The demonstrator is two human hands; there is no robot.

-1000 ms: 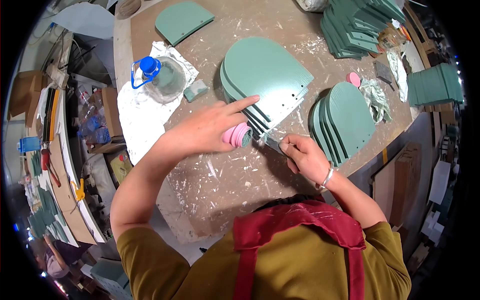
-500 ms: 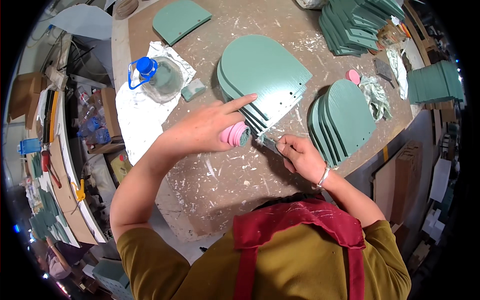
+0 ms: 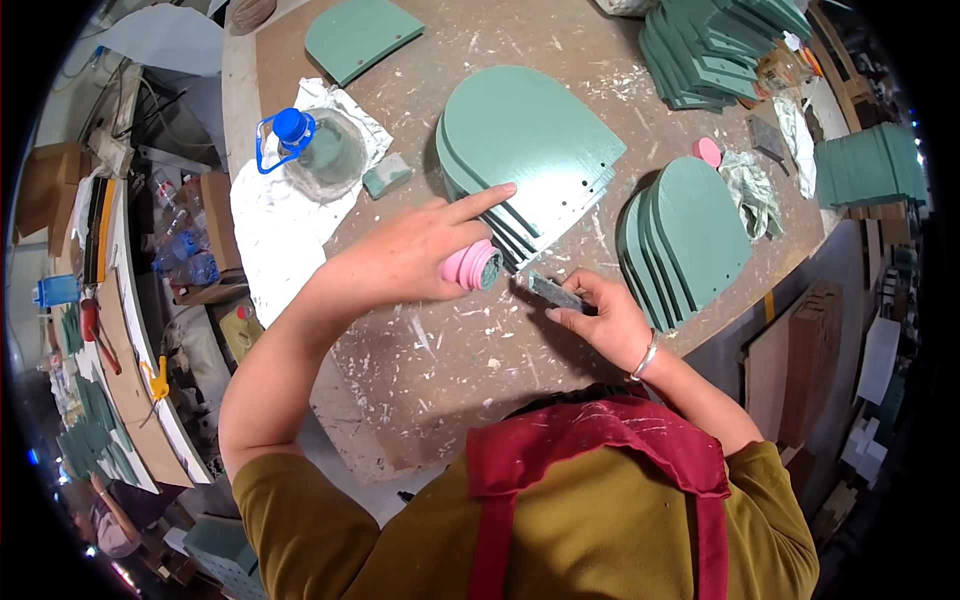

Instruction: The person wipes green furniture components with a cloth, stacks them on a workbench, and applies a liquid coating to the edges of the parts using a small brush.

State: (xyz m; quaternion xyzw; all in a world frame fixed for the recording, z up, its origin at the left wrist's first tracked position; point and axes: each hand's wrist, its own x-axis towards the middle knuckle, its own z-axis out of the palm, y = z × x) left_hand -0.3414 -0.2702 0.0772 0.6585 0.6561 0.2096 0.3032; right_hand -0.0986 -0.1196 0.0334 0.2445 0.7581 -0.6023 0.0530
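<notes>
Paint-flecked workbench (image 3: 450, 350), green panels (image 3: 530, 140)

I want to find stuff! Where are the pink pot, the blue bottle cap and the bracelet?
Pink pot (image 3: 472, 266), head view, its side wall.
Blue bottle cap (image 3: 291, 126), head view, its top.
Bracelet (image 3: 646, 357), head view, the band at the wrist.

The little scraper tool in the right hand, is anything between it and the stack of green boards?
Nothing visible is in the way. The right hand holds the scraper just short of the stack of green boards; only bare table lies between. The left hand, holding a pink pot, touches the stack from the side.
</notes>
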